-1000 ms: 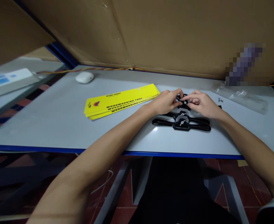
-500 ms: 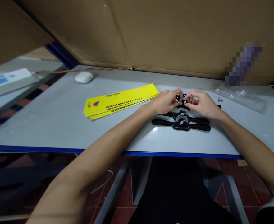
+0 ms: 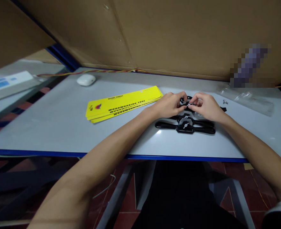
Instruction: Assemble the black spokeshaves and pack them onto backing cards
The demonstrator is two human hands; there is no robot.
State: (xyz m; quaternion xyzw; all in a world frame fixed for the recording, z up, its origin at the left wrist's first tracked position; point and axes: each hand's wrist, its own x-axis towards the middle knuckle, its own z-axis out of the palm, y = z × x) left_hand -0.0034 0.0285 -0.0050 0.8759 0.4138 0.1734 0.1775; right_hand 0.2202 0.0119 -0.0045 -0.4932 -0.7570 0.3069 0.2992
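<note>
My left hand (image 3: 171, 104) grips the middle of a black two-handled tool (image 3: 187, 102) on the grey table (image 3: 59, 121). My right hand (image 3: 206, 105) pinches a small silver screw on the same tool's centre. Most of that tool is hidden under my fingers; one handle end shows at the right (image 3: 223, 109). Two more black two-handled tools (image 3: 185, 127) lie side by side just in front of my hands, each with a silver wing screw in its middle.
A stack of yellow printed cards (image 3: 123, 103) lies left of my hands. A white rounded object (image 3: 86, 79) sits at the back left. A clear plastic bag (image 3: 248, 99) and a small silver screw (image 3: 225, 101) lie at the right. Cardboard walls stand behind.
My right fingers have shifted slightly on the small screw at the tool's centre. My left hand and the tools on the table stay where they were.
</note>
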